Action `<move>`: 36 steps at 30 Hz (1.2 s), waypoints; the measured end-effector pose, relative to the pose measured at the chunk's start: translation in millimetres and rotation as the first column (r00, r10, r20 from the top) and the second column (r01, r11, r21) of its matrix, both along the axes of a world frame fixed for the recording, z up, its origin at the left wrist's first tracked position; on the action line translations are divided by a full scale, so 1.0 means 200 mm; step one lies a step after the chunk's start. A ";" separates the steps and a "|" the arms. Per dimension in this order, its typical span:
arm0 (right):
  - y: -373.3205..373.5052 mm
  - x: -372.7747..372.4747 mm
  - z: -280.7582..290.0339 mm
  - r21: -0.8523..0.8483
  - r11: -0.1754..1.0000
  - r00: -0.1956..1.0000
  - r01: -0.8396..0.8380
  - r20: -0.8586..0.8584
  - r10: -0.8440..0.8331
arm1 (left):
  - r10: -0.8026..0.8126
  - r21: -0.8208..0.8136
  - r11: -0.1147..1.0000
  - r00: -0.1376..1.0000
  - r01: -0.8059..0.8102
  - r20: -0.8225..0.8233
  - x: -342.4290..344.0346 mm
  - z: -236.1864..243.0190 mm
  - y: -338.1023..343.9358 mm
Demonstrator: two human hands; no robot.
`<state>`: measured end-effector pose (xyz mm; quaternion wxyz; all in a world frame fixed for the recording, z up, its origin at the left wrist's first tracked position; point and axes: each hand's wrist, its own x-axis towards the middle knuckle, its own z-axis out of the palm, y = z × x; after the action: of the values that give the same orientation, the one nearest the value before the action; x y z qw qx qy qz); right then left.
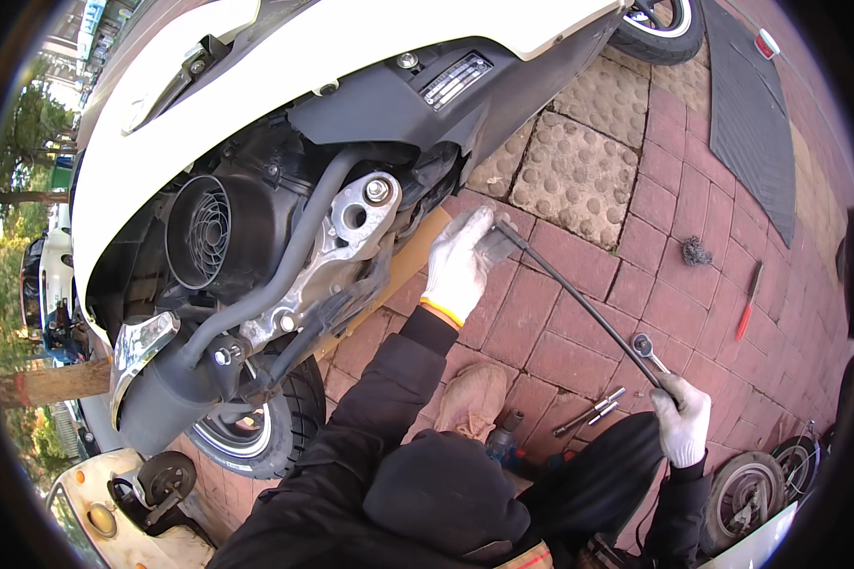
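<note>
A long dark breaker bar (579,292) slants across in front of me, above the red paving. My right hand (683,417), in a white glove, is closed round its lower right end. At the upper left end, my gloved left hand (455,266) has its fingers at the bar's head; they are partly blurred, and anything small between them is hidden. Left of that hand is a white scooter (380,57) with its lower side exposed: a silver bracket (337,237), a grey pipe (299,251) and a round black fan cover (199,232).
A ratchet (643,347) lies beside my right hand. Sockets with extensions (590,413) rest on the bricks by my leg. Farther right are a red-handled tool (750,302), a wire-wool clump (696,251) and a dark mat (750,114). The scooter's rear wheel (256,431) stands lower left.
</note>
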<state>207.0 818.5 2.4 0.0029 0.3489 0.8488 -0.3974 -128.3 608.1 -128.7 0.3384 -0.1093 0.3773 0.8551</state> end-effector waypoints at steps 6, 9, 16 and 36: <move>0.01 -0.06 0.02 -0.006 1.000 0.999 -0.027 0.030 0.027 | -0.017 -0.026 1.000 0.999 0.016 -0.035 -0.04 0.00 -0.01; 0.01 -0.08 0.02 -0.003 0.999 0.998 -0.041 0.051 0.042 | -0.014 -0.002 1.000 1.000 0.014 -0.010 -0.05 -0.01 -0.02; 0.09 -0.17 0.00 -0.481 0.852 0.969 0.208 0.222 -0.111 | 0.036 0.020 0.999 0.999 -0.036 -0.021 -0.09 -0.03 -0.02; 0.11 -0.04 -0.26 -0.961 0.108 0.925 0.256 0.211 -0.315 | 0.016 0.202 0.979 0.997 -0.001 -0.072 -0.08 0.02 0.04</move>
<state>198.3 840.9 -49.8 0.1293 0.4114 0.3104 -0.8471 -143.6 615.4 -124.3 0.3301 -0.0445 0.3006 0.8937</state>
